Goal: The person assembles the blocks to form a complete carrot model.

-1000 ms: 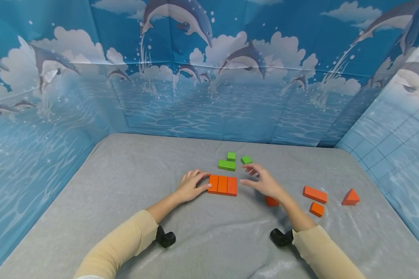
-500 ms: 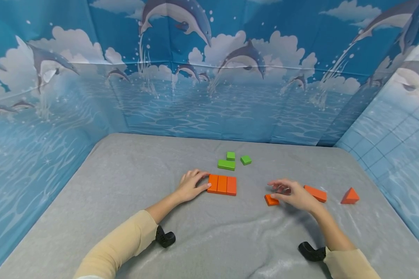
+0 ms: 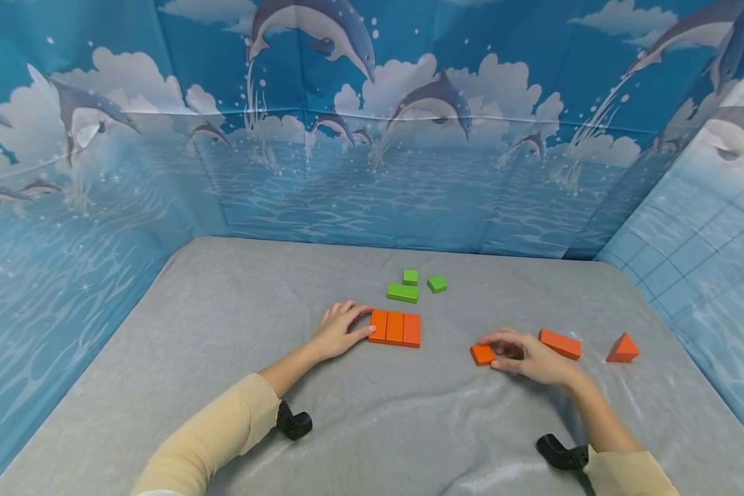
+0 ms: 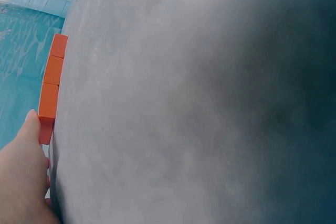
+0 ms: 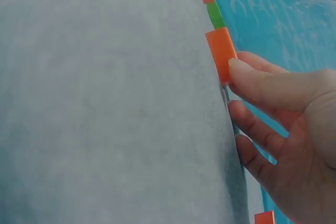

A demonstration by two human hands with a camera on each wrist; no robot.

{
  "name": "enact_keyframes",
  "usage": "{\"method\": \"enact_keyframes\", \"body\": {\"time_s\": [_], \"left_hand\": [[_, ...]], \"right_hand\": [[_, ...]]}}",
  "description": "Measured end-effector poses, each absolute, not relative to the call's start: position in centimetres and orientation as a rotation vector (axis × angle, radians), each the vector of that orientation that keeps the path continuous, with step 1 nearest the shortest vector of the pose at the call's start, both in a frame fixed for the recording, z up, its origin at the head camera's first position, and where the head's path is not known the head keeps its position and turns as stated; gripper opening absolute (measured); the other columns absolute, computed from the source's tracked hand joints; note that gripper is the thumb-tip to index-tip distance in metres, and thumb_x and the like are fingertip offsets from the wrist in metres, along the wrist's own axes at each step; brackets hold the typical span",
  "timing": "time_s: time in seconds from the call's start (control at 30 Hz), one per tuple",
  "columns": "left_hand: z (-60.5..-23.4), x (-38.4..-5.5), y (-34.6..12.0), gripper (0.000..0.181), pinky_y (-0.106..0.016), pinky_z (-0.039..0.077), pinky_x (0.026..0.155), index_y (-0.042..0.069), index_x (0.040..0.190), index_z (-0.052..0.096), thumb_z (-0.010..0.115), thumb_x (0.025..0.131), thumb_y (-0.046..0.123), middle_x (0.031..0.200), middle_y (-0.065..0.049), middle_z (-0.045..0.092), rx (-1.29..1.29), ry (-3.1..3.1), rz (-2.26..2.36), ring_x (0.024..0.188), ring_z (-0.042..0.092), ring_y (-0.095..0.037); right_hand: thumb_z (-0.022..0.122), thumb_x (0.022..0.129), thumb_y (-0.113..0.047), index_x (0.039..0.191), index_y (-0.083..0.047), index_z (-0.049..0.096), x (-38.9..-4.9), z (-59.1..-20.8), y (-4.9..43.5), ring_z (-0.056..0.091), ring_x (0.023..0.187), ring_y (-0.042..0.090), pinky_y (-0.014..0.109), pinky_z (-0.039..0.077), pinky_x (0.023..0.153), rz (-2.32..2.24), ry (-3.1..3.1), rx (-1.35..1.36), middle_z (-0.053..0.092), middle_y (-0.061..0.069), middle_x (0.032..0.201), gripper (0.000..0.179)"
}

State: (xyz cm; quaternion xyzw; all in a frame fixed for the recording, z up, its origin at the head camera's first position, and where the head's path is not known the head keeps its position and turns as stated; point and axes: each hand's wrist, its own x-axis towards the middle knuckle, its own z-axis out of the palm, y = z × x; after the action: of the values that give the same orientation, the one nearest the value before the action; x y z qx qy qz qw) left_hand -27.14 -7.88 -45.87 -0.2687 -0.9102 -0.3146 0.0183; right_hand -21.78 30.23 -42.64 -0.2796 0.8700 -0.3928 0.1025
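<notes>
Three orange rectangular blocks (image 3: 395,328) lie side by side in a row. My left hand (image 3: 337,334) rests at the row's left end, its thumb touching the left side and its index finger at the far corner. In the left wrist view the left thumb (image 4: 29,127) meets the end of the orange row (image 4: 52,70). To the right, my right hand (image 3: 530,355) pinches a small orange block (image 3: 482,355) between thumb and index finger. The right wrist view has the thumb (image 5: 249,74) on that block (image 5: 220,53), the other fingers loosely bent below.
Beyond the row are a green rectangular block (image 3: 402,293), a green cube (image 3: 410,277) and another small green block (image 3: 437,284). Right of my right hand lie a long orange block (image 3: 560,344) and an orange triangular block (image 3: 623,348). Dolphin-print curtains (image 3: 347,193) enclose the grey table (image 3: 254,289).
My right hand has moved from beside the green blocks rightward and nearer, and its fingers have closed on the small orange block. The left hand and orange row stay put.
</notes>
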Motion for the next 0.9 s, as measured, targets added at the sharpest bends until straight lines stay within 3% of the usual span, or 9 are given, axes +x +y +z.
{"method": "enact_keyframes", "body": {"time_s": [0.27, 0.47, 0.9], "left_hand": [[-45.85, -27.07, -7.86, 0.045, -0.046, 0.026, 0.094, 0.014, 0.129, 0.051, 0.054, 0.091, 0.038, 0.113, -0.005, 0.05, -0.826, -2.83, -0.977, 0.108, 0.041, -0.025], [-45.83, -27.03, -7.85, 0.045, -0.045, 0.026, 0.093, 0.015, 0.129, 0.051, 0.055, 0.091, 0.038, 0.114, -0.005, 0.051, -0.821, -2.833, -0.992, 0.107, 0.041, -0.025], [-45.92, -27.07, -7.85, 0.045, -0.044, 0.026, 0.094, 0.016, 0.13, 0.051, 0.054, 0.091, 0.038, 0.115, -0.005, 0.05, -0.815, -2.848, -0.985, 0.107, 0.041, -0.024]], "right_hand": [[0.067, 0.083, -0.016, 0.121, -0.001, 0.054, -22.05, -42.85, 29.87, 0.046, 0.069, 0.011, 0.026, 0.04, 0.057, -1.174, 2.522, -0.852, 0.052, 0.007, 0.086, 0.043], [0.068, 0.082, -0.022, 0.121, -0.007, 0.056, -22.26, -42.96, 29.76, 0.044, 0.07, 0.01, 0.026, 0.038, 0.059, -1.125, 2.49, -0.798, 0.051, 0.006, 0.088, 0.043], [0.064, 0.086, -0.017, 0.113, -0.002, 0.056, -22.38, -42.66, 29.44, 0.047, 0.068, 0.009, 0.025, 0.039, 0.057, -1.153, 2.473, -0.807, 0.053, 0.003, 0.084, 0.032]]}}
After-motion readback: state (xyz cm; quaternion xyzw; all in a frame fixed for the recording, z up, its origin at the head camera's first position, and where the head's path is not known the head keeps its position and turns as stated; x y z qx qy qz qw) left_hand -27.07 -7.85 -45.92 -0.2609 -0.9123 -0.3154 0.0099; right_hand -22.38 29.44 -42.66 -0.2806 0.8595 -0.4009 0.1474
